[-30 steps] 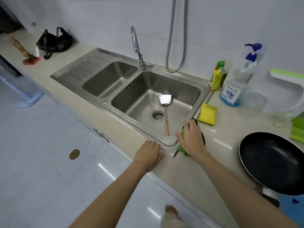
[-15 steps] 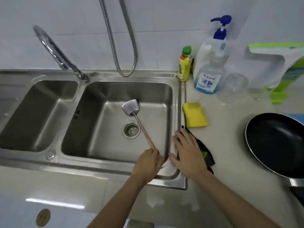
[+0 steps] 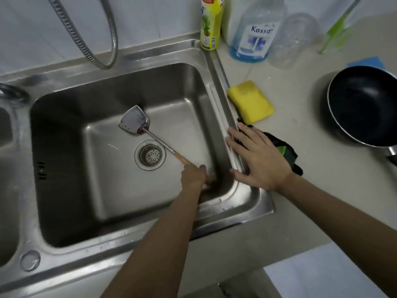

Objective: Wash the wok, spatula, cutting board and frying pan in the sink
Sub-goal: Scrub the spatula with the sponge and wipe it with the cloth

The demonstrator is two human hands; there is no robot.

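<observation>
A metal spatula point(image 3: 134, 122) with a wooden handle lies in the steel sink point(image 3: 217, 87), its blade past the drain point(image 3: 150, 155). My left hand point(image 3: 194, 176) is down in the basin and grips the end of the handle. Flat and with fingers spread, my right hand point(image 3: 258, 159) rests on the sink's right rim and on a dark green cloth point(image 3: 285, 150). A black frying pan point(image 3: 365, 104) sits on the counter at the right. Wok and cutting board are not identifiable.
A yellow sponge point(image 3: 251, 102) lies beside the sink rim. Behind it stand a yellow detergent bottle point(image 3: 210, 24), a blue soap bottle point(image 3: 254, 33) and a clear glass point(image 3: 294, 39). A metal shower hose point(image 3: 86, 39) hangs over the back rim; a second basin lies left.
The view has drawn closer over the sink. My left hand went from the front rim down into the basin and took hold of the spatula handle. My right hand stayed on the cloth.
</observation>
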